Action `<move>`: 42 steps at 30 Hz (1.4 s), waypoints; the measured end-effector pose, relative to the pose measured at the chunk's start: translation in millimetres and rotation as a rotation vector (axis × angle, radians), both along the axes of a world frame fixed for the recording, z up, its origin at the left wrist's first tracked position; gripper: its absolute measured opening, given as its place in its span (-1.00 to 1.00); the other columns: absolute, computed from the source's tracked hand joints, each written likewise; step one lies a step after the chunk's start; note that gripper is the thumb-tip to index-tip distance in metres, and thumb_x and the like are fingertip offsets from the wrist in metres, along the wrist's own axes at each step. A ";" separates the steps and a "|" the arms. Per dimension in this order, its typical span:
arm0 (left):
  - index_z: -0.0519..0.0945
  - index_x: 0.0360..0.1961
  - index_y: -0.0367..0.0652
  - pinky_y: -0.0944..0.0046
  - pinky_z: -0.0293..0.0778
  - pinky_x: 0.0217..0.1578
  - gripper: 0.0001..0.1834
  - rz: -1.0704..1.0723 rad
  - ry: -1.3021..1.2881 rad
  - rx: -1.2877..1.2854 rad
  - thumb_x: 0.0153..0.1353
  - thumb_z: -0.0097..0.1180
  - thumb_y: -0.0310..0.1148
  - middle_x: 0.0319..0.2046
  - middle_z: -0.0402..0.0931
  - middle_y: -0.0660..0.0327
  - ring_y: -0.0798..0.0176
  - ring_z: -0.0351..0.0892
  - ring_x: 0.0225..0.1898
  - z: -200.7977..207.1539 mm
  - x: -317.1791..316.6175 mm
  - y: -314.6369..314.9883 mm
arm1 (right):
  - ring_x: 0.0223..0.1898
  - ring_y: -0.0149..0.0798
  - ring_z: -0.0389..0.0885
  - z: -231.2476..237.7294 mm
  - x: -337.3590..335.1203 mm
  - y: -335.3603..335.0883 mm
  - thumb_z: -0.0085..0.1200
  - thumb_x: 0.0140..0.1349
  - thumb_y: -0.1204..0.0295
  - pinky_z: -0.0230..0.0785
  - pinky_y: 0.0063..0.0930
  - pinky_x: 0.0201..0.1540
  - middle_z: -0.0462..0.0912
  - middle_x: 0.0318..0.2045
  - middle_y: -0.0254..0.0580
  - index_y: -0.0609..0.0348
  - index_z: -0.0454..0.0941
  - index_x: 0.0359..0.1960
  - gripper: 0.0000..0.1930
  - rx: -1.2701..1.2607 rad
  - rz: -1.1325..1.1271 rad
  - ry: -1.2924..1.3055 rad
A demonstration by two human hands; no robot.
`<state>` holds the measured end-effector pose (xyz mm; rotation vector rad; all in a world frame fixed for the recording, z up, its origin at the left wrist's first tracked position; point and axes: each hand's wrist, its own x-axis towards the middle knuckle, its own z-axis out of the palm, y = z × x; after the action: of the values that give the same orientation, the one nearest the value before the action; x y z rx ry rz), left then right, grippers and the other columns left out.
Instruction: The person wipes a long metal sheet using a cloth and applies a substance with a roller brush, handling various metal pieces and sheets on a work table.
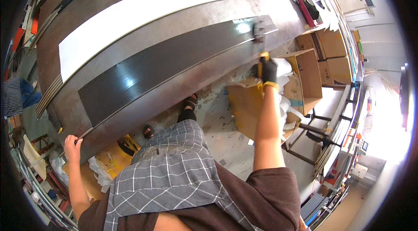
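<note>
A long dark, glossy panel [161,63] lies lengthwise on the brown work table [143,102], with bright reflections on its surface. My right hand [268,70], in a black glove with yellow trim, is closed on a yellow-handled tool [264,55]. That tool's head is over the panel's right end and smeared by motion, so its kind is unclear. At the table's near left corner, my bare left hand [73,147] pinches the end of a thin strip [88,131], which runs toward the panel's near edge. Beyond the panel lies a long white board [143,15].
Open cardboard boxes [307,72] with white rolls stand below the table's right side. A magenta-edged holder [303,8] sits at the far right of the tabletop. Another person in a striped top [13,97] is at the far left. Stacked strips [48,95] lie at the left edge.
</note>
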<state>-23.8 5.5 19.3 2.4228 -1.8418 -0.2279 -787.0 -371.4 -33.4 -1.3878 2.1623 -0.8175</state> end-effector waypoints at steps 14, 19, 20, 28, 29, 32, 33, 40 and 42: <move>0.36 -0.51 -0.24 0.08 0.35 -0.28 -0.66 0.002 0.121 0.112 0.00 0.33 -0.35 -0.49 0.35 0.10 -0.02 0.42 -0.31 5.8 6.9 -13.8 | -0.16 0.14 0.67 34.3 192.6 173.7 0.17 0.25 0.18 0.48 -0.06 -0.13 0.67 -0.22 0.12 0.14 0.48 0.04 -0.58 0.171 0.726 0.044; 0.31 -0.53 -0.24 0.09 0.33 -0.32 -0.63 -0.027 0.173 0.099 -0.03 0.34 -0.36 -0.50 0.32 0.11 0.01 0.39 -0.35 9.7 2.2 -35.1 | -0.12 0.14 0.63 89.8 414.6 229.2 0.09 0.22 0.05 0.45 -0.04 -0.07 0.66 -0.18 0.10 0.10 0.52 0.00 -0.55 0.292 1.152 -0.228; 0.31 -0.54 -0.24 0.09 0.33 -0.33 -0.62 -0.031 0.183 0.101 -0.03 0.34 -0.35 -0.50 0.32 0.11 0.01 0.39 -0.35 8.9 3.0 -37.5 | -0.13 0.14 0.63 88.7 430.7 230.6 0.09 0.22 0.03 0.45 -0.05 -0.07 0.66 -0.20 0.07 0.08 0.50 0.02 -0.53 0.278 1.208 -0.197; 0.26 -0.55 -0.24 0.08 0.31 -0.33 -0.59 0.078 0.212 0.224 -0.06 0.34 -0.37 -0.50 0.28 0.10 -0.02 0.36 -0.36 6.1 10.8 -12.6 | -0.34 0.10 0.65 41.4 185.9 142.0 0.21 0.19 0.01 0.48 -0.16 -0.24 0.69 -0.32 0.06 0.11 0.58 0.01 -0.50 0.340 0.253 -0.030; 0.26 -0.55 -0.24 0.09 0.30 -0.33 -0.59 0.083 0.214 0.228 -0.09 0.34 -0.40 -0.51 0.27 0.09 -0.02 0.35 -0.37 8.5 10.3 -16.9 | -0.36 0.07 0.63 16.1 132.4 102.2 0.22 0.18 0.01 0.47 -0.16 -0.27 0.67 -0.34 0.03 0.09 0.58 -0.03 -0.53 0.256 0.152 0.021; 0.25 -0.57 -0.24 0.10 0.30 -0.33 -0.59 0.130 0.214 0.288 -0.11 0.35 -0.42 -0.51 0.26 0.09 -0.02 0.35 -0.37 10.9 13.0 -33.1 | -0.44 -0.02 0.58 -18.2 -31.4 -25.8 0.22 0.17 0.01 0.43 -0.16 -0.39 0.64 -0.41 -0.06 0.02 0.57 -0.12 -0.60 0.061 -0.052 0.010; 0.25 -0.58 -0.23 0.11 0.29 -0.34 -0.58 0.138 0.228 0.282 -0.14 0.36 -0.43 -0.52 0.26 0.10 -0.01 0.34 -0.38 9.3 14.3 -36.8 | -0.46 -0.05 0.57 -10.2 -70.1 -61.5 0.23 0.17 0.02 0.42 -0.16 -0.43 0.62 -0.43 -0.09 -0.01 0.57 -0.16 -0.62 0.088 -0.190 -0.269; 0.25 -0.58 -0.24 0.11 0.27 -0.36 -0.58 0.020 0.283 0.206 -0.13 0.35 -0.40 -0.55 0.25 0.11 0.01 0.33 -0.41 0.5 7.7 -41.7 | -0.50 0.04 0.61 -33.1 -95.1 -8.9 0.07 0.32 0.13 0.48 -0.09 -0.46 0.65 -0.39 0.06 0.23 0.53 -0.13 -0.64 -0.132 0.603 0.464; 0.25 -0.59 -0.23 0.12 0.28 -0.39 -0.57 0.075 0.264 0.210 -0.13 0.37 -0.37 -0.56 0.24 0.12 0.03 0.33 -0.43 5.9 -0.8 -18.0 | -0.22 0.04 0.62 6.5 83.6 71.4 0.13 0.28 0.20 0.44 -0.12 -0.15 0.65 -0.24 0.08 0.19 0.49 0.01 -0.62 0.276 0.571 0.062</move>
<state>-24.6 -12.5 25.3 2.4420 -1.6837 -0.7310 -703.4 -300.0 -26.9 -1.7603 1.6913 -0.2539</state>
